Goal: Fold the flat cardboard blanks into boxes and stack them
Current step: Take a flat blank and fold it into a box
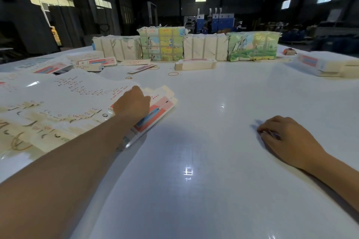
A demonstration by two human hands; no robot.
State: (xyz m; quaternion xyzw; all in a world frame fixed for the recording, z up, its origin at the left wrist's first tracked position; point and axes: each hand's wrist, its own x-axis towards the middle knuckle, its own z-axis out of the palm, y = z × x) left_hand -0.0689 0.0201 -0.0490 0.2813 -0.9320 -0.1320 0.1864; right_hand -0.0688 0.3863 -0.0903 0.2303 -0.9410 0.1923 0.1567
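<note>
On a wide glossy white table [204, 161], seen from above by the person working at it, both bare forearms reach forward. At about ten o'clock, the left hand [133, 104] lies knuckles-up on a fanned pile of flat cardboard blanks [155, 110] printed in red, pink and blue; its fingertips are hidden behind the hand, so whether it grips a blank or only presses on it cannot be told. More blanks [58, 106] spread out to the left, their print blurred and the pile cut off by the frame edge. At about three o'clock, well apart from the blanks, the right hand [285, 134] rests on the bare table with fingers curled under, holding nothing visible. At twelve o'clock, along the far edge, stands a row of tied paper bundles [161, 43], two plain, two with coloured pictures. Just in front of them sits a short stack of flattened blanks [195, 63], and a rubber band [173, 73] lies near it. At two o'clock, another stack [318, 65] runs out of view.
</note>
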